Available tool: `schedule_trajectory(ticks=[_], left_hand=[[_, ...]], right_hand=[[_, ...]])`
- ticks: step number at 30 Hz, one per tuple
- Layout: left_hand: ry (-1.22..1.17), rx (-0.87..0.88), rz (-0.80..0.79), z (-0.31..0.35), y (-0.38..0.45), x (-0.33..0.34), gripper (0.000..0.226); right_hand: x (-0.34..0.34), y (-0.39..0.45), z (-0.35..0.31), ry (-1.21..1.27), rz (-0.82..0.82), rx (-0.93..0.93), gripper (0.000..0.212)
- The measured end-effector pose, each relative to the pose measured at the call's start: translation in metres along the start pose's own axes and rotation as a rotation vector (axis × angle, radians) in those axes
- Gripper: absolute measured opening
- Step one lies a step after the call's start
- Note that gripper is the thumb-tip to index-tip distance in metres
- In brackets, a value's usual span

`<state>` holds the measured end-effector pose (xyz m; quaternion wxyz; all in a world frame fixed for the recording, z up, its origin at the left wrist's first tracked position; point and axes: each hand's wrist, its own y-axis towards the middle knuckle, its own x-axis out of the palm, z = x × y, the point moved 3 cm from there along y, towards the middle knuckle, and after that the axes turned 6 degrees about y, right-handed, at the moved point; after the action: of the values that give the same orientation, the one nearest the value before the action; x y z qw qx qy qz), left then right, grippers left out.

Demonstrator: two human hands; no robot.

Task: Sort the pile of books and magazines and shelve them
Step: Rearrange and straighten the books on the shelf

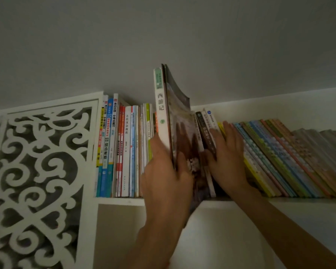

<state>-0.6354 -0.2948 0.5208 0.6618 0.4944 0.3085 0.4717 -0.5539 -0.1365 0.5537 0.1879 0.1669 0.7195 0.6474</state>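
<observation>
At the centre of the frame the left hand (166, 177) grips a white-spined book (162, 113) and a floppy magazine (182, 121) together, thumb on the magazine's cover, their lower ends in the gap on the white shelf (122, 200). The right hand (228, 158) presses flat, fingers straight, against the leaning books (279, 158) at right. Upright books (122, 148) stand at left beside a carved white panel (37, 171).

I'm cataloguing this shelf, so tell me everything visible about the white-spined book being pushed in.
The white-spined book stands upright, rising above its neighbours, with black characters, a green panel at the top and a small green emblem lower down. It looks like a paperback. The left hand grips it together with a floppy dark magazine pressed against its right side.
</observation>
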Motion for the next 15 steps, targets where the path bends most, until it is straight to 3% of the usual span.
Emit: schedule_trajectory(ticks=[4, 9, 15], left_hand=[[0.017, -0.013, 0.009, -0.016, 0.013, -0.022, 0.035], [-0.014, -0.023, 0.013, -0.029, 0.02, -0.036, 0.034], [-0.074, -0.018, -0.014, -0.038, 0.021, -0.032, 0.036]], right_hand=[[0.009, 0.002, -0.002, -0.034, -0.08, 0.047, 0.062], [0.03, -0.001, -0.011, -0.243, -0.162, 0.157, 0.104], [0.035, -0.002, -0.008, -0.32, -0.128, 0.121, 0.11]])
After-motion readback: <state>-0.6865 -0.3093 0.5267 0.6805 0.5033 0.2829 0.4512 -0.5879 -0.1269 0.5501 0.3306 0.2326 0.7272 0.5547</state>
